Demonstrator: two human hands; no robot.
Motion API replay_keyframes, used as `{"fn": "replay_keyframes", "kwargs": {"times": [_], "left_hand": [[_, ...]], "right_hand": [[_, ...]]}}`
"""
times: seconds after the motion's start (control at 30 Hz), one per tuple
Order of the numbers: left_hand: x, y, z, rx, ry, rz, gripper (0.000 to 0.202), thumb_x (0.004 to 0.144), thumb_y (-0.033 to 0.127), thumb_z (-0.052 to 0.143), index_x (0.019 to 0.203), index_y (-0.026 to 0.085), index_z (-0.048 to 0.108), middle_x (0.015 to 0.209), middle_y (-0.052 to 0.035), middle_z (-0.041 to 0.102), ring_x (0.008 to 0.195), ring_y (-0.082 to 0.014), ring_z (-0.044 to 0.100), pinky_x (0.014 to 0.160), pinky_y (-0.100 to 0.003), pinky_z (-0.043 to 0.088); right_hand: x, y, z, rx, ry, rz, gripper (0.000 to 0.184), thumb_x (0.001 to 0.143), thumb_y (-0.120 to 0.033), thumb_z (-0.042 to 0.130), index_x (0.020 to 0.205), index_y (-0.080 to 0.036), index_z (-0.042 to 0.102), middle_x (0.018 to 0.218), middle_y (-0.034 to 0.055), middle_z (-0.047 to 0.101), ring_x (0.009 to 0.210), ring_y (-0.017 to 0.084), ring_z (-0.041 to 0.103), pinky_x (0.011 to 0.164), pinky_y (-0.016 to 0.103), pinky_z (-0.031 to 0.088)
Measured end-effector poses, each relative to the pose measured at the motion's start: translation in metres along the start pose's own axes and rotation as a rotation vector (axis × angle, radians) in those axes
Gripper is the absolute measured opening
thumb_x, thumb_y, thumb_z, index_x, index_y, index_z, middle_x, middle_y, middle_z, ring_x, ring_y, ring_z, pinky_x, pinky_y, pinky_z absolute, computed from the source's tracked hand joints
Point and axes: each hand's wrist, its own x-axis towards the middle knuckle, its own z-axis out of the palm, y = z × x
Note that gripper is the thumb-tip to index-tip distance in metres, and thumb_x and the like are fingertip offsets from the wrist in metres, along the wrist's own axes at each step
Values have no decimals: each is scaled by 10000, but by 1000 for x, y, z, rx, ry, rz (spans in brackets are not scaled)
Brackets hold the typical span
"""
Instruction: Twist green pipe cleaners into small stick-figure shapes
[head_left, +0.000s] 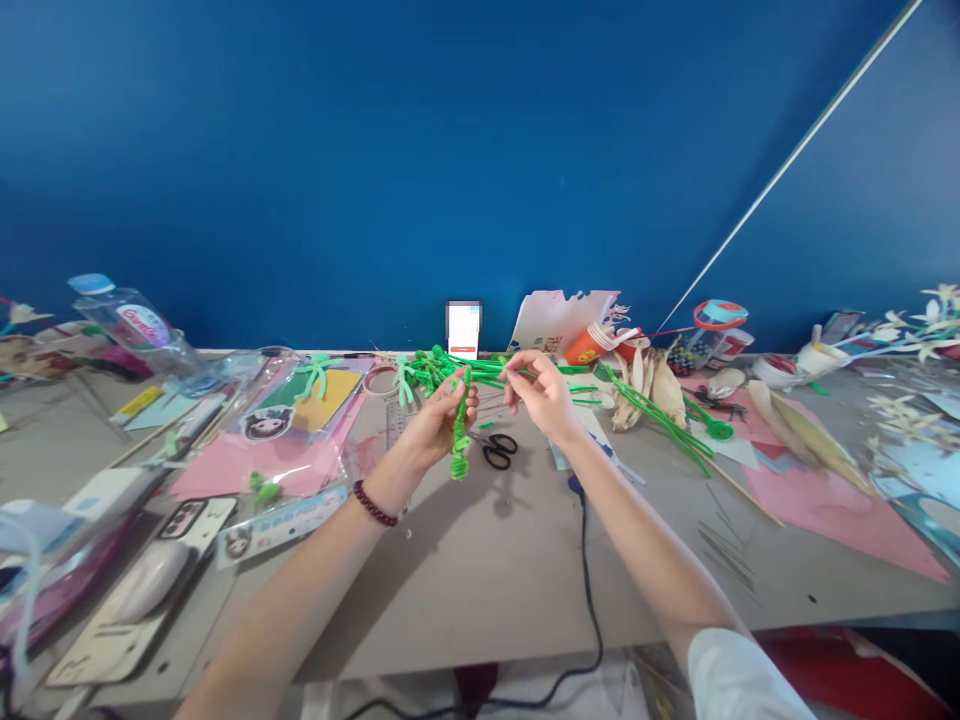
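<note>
Toward the table's back edge, bending seems under way: green twist pinched by left hand, right hand's hold unclear; steady fingers needed.

Fuzzy strand, glossy plastic bottle

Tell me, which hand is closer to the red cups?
Right. The right hand is in front of the red cups, a bit to their left. The left hand is farther left, holding the green piece.
</note>
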Motion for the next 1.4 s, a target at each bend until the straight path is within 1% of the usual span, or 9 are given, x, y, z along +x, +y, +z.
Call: {"fn": "replay_keyframes", "kwargs": {"times": [0.2,0.43,0.6,0.73,0.87,1.0,1.13,1.27,1.4], "left_hand": [[-4,2,5,-27,-43,-33,258,780,110,605,1029,168,574,732,-2,518,572,-44,511,489,-106,449],[-2,2,2,-6,-45,-98,216,785,119,597,997,157,583,743,-14,523,604,-53,536,494,-99,468],[0,-3,-1,81,47,-162,259,751,80,622,995,155,576,718,6,536,555,-52,544,496,-123,500],[1,-7,0,212,83,-200,176,734,82,643,893,140,598,729,0,575,549,-52,562,533,-137,508],[-1,-6,-1,377,-13,-189,205,773,235,640,963,164,608,869,-40,630,624,-90,604,596,-199,516],[4,-2,-17,569,-7,-43,422,796,453,564,1132,198,542,1130,-120,591,808,-213,639,689,-350,530],[10,-6,-33,843,-29,249,521,703,327,694,1180,240,503,1106,-86,605,866,-202,602,736,-344,500],[9,-12,-27,956,-88,410,413,681,268,712,1072,228,586,1090,-57,615,1057,-215,529,898,-347,432],[6,-14,-13,925,74,470,193,713,307,674,873,198,664,935,-52,663,964,-207,575,880,-335,431]], "right_hand": [[2,-7,-9,294,-117,110,231,756,-288,614,976,-229,659,926,27,648,735,144,612,630,279,495],[2,-11,-9,-45,14,55,211,722,-392,672,808,-206,722,833,33,635,746,140,564,662,273,462],[1,-15,-7,-129,-107,74,238,708,-415,672,805,-204,727,1078,63,583,725,128,555,498,227,434],[1,-8,-9,-179,-227,184,305,707,-436,663,855,-176,723,813,43,641,548,102,526,454,225,409],[4,0,-13,-123,-254,236,284,681,-425,690,768,-157,724,654,10,634,556,118,566,578,259,468],[8,6,-17,96,-111,336,245,632,-371,742,764,-166,724,743,24,676,614,120,594,637,268,505],[9,8,-16,277,4,464,206,610,-325,764,734,-169,715,749,20,679,624,101,595,655,243,522],[7,9,-7,345,59,538,154,617,-264,763,710,-157,705,716,14,672,604,88,592,662,232,532],[3,9,1,368,26,576,190,597,-283,776,724,-161,705,689,14,664,609,106,606,636,240,537]]}}
